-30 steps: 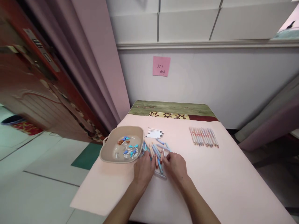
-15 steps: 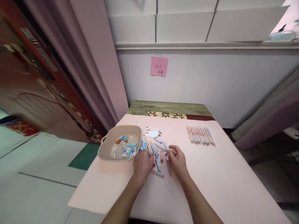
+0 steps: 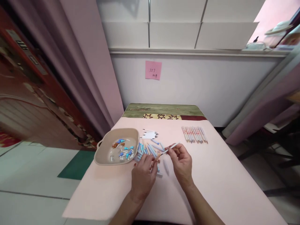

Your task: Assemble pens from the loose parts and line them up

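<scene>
My right hand (image 3: 181, 162) is raised a little above the pink table cover (image 3: 211, 175), pinching a thin white pen refill (image 3: 172, 147) that points up and to the right. My left hand (image 3: 143, 175) is closed on an orange pen barrel (image 3: 158, 155), whose tip meets the refill's lower end. Just beyond my hands lies a loose pile of blue and orange pen barrels (image 3: 150, 148). A clear pen part (image 3: 166, 167) lies on the cover between my hands.
A beige tray (image 3: 103, 156) with several small blue and brown pen parts sits to the left. White refills (image 3: 149, 135) lie behind the pile. A row of finished pens (image 3: 194, 135) lies at the far right. Wall and curtain stand behind.
My right hand picked a white refill from the pile and lifted it. My left hand took an orange barrel and rose off the cover toward it. The camera view shifted right.
</scene>
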A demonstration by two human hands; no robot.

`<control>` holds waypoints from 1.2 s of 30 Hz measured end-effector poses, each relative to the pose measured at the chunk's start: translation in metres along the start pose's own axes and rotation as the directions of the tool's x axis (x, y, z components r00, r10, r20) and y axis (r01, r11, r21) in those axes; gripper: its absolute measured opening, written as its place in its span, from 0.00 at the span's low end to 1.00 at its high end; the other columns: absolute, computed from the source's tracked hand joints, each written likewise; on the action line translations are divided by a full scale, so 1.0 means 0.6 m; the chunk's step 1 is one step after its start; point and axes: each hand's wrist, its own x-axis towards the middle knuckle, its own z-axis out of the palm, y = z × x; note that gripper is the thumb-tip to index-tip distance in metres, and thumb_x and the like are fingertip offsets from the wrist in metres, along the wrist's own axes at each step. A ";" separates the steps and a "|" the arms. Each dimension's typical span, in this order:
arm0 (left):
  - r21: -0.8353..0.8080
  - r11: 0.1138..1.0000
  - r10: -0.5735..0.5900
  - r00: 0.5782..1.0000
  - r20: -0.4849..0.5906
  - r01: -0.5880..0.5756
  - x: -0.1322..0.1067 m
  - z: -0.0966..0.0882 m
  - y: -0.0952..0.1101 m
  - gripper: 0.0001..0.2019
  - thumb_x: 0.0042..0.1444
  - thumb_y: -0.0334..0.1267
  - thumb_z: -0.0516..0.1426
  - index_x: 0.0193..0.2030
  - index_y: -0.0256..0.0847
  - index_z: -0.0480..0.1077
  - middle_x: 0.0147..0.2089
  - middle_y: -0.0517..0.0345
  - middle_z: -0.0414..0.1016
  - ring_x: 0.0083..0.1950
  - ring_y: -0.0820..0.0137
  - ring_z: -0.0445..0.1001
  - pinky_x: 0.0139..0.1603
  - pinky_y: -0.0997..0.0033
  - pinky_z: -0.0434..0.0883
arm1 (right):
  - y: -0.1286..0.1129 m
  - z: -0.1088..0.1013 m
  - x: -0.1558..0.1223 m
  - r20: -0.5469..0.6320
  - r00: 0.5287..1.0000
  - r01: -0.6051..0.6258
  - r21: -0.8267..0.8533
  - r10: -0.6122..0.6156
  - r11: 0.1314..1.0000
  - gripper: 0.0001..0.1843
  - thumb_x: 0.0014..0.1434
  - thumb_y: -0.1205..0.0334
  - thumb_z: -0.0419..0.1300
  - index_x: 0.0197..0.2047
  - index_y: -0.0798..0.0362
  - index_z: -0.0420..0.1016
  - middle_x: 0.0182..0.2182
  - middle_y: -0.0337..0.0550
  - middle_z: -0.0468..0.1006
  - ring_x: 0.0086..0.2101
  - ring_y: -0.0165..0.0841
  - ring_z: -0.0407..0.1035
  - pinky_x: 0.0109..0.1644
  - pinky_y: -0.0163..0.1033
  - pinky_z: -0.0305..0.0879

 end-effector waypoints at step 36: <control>-0.766 0.350 -0.248 0.842 0.479 0.539 0.005 0.009 0.006 0.09 0.50 0.41 0.61 0.28 0.38 0.69 0.24 0.63 0.66 0.25 0.76 0.62 0.28 0.75 0.61 | 0.023 -0.023 -0.018 0.154 0.966 -0.192 -0.107 0.207 0.976 0.19 0.61 0.46 0.56 0.42 0.54 0.74 0.33 0.45 0.79 0.35 0.35 0.73 0.42 0.38 0.69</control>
